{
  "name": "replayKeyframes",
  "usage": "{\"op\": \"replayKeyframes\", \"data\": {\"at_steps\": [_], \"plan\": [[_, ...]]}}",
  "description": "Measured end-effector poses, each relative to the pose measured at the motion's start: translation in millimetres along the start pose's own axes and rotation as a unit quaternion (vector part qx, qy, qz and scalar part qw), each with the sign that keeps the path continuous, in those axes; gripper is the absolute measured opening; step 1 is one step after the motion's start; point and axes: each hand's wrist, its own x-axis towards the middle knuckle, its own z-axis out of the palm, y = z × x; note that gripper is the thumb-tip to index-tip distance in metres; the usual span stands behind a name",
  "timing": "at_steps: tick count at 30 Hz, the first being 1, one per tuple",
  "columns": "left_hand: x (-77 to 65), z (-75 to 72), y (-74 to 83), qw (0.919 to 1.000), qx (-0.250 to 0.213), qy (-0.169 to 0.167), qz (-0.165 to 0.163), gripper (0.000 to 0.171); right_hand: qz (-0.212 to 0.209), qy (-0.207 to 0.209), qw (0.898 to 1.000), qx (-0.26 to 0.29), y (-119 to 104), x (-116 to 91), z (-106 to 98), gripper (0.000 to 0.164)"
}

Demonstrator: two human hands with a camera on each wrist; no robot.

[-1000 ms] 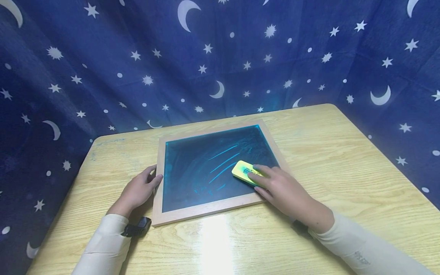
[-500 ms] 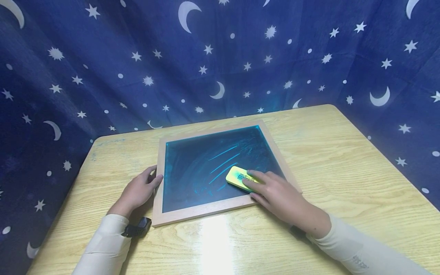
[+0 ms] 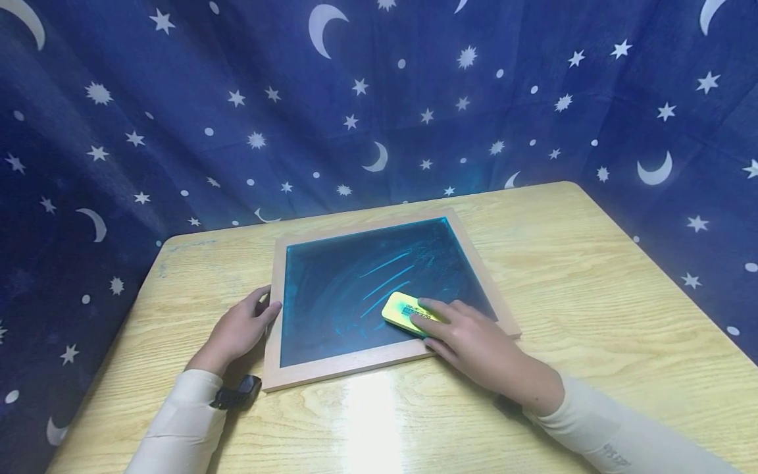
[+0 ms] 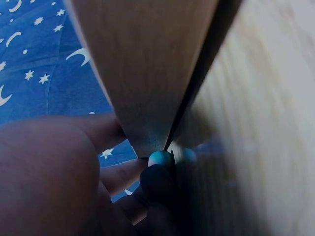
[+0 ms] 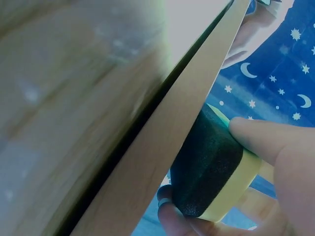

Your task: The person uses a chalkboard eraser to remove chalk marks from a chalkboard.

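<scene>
A small wood-framed blackboard (image 3: 331, 283) lies flat on the table, with several blue chalk strokes across its middle. My right hand (image 3: 474, 336) grips a yellow-backed blackboard eraser (image 3: 405, 311) between thumb and fingers, over the board's lower right part. The right wrist view shows the dark felt side of the eraser (image 5: 211, 162) beside the wooden frame (image 5: 167, 128). At the board's left edge my left hand (image 3: 233, 332) holds the frame. In the left wrist view, the thumb is against one side of the frame (image 4: 142, 64) and fingertips curl near its lower edge.
The board rests on a light wood-grain table (image 3: 580, 276), which has faint blue marks near its far left corner. A dark blue curtain (image 3: 379, 99) with moons and stars hangs behind and around it. A black strapped device (image 3: 238, 393) sits on the left wrist.
My right hand has slid the eraser left and toward the board's near edge, over the lower end of the chalk strokes. A short low stroke is now mostly covered or gone. The left hand stays put.
</scene>
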Motion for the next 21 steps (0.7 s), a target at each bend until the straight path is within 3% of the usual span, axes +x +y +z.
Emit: {"op": "replayKeyframes", "data": {"at_steps": [21], "plan": [[0.8, 1.0, -2.1, 0.9999, -0.008, 0.009, 0.009, 0.068, -0.030, -0.018, 0.999, 0.002, -20.0, 11.6, 4.9, 0.040]]}}
